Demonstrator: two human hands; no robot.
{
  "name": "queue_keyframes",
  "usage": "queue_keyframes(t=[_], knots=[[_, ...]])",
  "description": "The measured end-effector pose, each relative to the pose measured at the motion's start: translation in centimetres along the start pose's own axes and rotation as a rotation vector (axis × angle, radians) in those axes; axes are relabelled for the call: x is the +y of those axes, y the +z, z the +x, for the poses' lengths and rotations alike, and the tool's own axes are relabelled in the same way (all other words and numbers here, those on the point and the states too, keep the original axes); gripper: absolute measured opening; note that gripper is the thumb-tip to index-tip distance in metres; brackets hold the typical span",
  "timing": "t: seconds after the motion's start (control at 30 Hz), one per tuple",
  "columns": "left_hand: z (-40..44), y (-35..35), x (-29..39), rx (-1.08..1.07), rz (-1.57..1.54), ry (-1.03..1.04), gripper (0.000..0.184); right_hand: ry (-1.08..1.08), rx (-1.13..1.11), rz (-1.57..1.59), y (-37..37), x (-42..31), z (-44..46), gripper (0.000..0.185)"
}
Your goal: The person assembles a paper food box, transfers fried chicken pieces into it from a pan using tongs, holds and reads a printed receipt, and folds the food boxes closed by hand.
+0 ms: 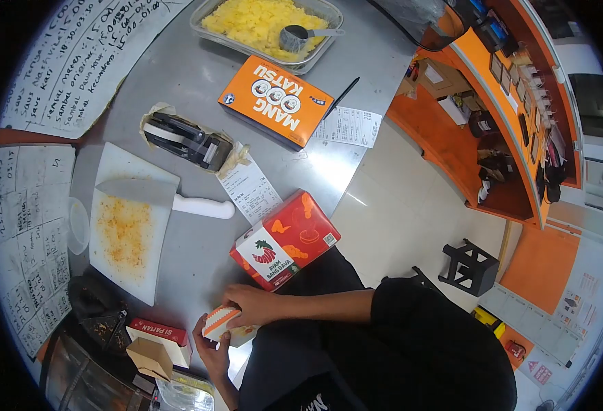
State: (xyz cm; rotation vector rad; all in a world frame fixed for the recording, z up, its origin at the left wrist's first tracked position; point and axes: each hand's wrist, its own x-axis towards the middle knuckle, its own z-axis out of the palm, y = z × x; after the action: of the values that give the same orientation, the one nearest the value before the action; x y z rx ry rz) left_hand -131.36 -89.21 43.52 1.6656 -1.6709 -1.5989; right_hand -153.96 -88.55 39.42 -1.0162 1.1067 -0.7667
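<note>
My right hand (250,306), reaching in from the right, is closed on the upper side of a small white and orange box (217,323) with a striped edge. From below, my left hand (212,353) grips the same box between thumb and fingers. Part of the box is hidden by my fingers. Close above my right hand lies a red and white carton (285,240) with a chili picture, on the steel table (198,253). A red carton (159,337) and an open brown box (149,358) stand left of my left hand.
A white cutting board (124,267) carries crumbs and a knife (205,207). Beyond are a tape dispenser (186,142), receipts (250,190), an orange carton (276,101), a black pen (342,96) and a tray (212,35) of yellow food with a scoop (293,38).
</note>
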Motion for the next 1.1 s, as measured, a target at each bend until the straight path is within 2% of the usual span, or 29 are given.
queue_keyframes(t=[0.17,0.27,0.37,0.47,0.57,0.67,1.1], knots=[[0.6,-0.2,1.5,-0.065,0.084,-0.037,0.067,0.002,-0.035,-0.020,-0.3,-0.3,0.1,0.045],[0.5,-0.6,1.1,-0.063,0.001,-0.099,0.066,-0.007,-0.031,-0.025,-0.3,-0.3,0.0,0.045],[0.3,-1.1,0.1,-0.027,-0.082,-0.098,0.062,-0.016,-0.005,-0.013,-0.2,-0.4,-0.2,0.043],[0.2,-1.1,0.5,-0.016,0.008,-0.077,0.055,-0.014,-0.003,-0.008,-0.3,-0.6,-0.2,0.043],[0.1,-1.0,-0.3,0.008,-0.102,-0.077,0.050,-0.002,-0.028,-0.035,-0.6,-0.9,-0.2,0.043],[-0.1,-0.8,-0.5,0.048,-0.068,-0.105,0.048,-0.010,-0.025,-0.053,-0.3,-0.6,0.0,0.043],[0.3,-1.1,-1.8,0.069,-0.091,-0.199,0.054,0.023,0.016,-0.058,0.5,0.2,0.7,0.044]])
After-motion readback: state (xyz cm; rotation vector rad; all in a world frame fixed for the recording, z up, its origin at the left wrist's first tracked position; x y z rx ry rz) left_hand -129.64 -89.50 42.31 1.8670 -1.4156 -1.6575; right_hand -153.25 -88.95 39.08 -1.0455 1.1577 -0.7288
